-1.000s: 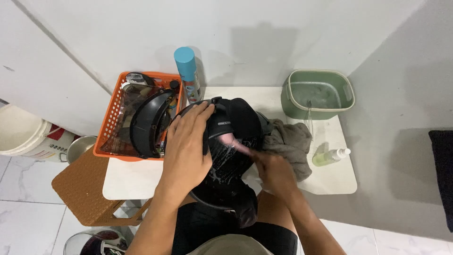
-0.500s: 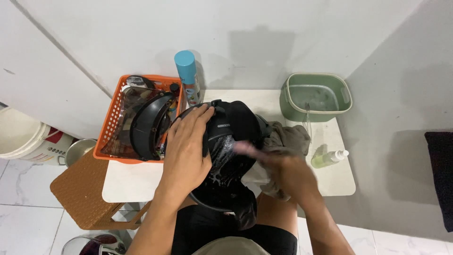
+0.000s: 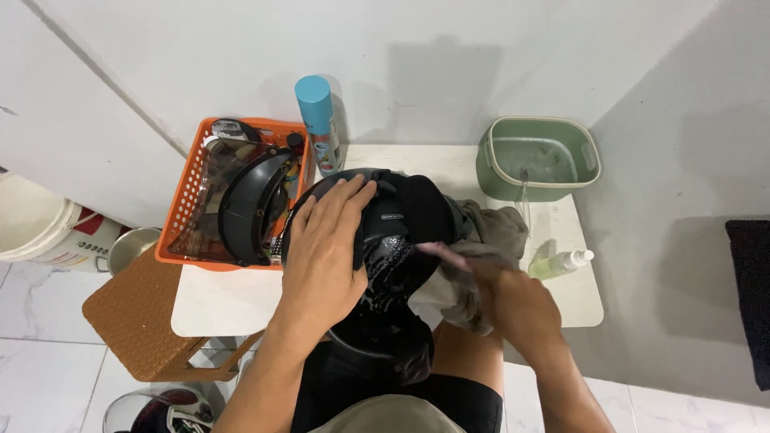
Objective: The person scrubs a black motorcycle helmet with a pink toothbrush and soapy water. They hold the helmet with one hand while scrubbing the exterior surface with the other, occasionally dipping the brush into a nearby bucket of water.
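A black helmet (image 3: 405, 220) rests at the front edge of a small white table (image 3: 216, 301), partly over my lap. My left hand (image 3: 325, 248) lies flat across its left side, fingers spread, pressing it in place. My right hand (image 3: 513, 305) is closed around the handle of a small brush (image 3: 449, 252), blurred by motion, whose head meets the wet, soapy patch on the helmet's shell. A grey cloth (image 3: 493, 232) is bunched against the helmet's right side, under my right hand.
An orange basket (image 3: 188, 220) holding a dark visor stands at the table's left. A blue-capped spray can (image 3: 317, 120) is behind the helmet. A green tub (image 3: 537, 160) of water and a small spray bottle (image 3: 561, 263) sit right. A brown stool (image 3: 132, 317) stands lower left.
My right hand has slid to the right and down along the helmet, dragging the brush with it. My left hand has stayed put on the helmet.
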